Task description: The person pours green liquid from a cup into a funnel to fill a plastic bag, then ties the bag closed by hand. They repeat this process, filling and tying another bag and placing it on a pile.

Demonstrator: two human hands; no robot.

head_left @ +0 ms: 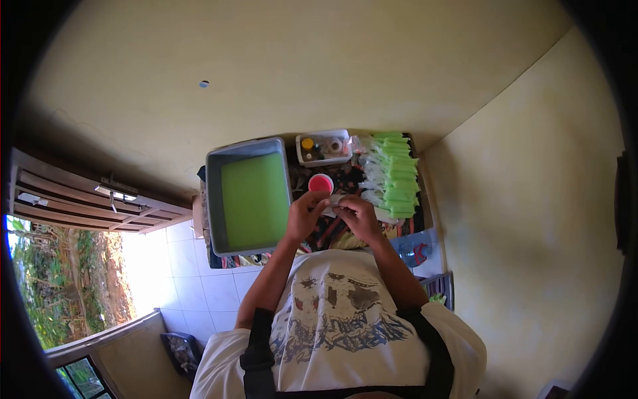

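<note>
Hands at the middle of a cluttered table, seen from the wearer's head camera. The left hand (pixel 307 213) and right hand (pixel 357 216) are both closed on a small clear plastic pouch (pixel 337 199), held between them just nearer than a pink cup (pixel 321 182). A grey tub of green liquid (pixel 249 197) stands at the left; a pile of filled green pouches (pixel 393 174) lies at the right; a small white tray (pixel 323 148) sits farther off. The step in hand appears to be handling one pouch at its mouth; whether it holds liquid cannot be told. The next move probably calls for a firm pinch.
</note>
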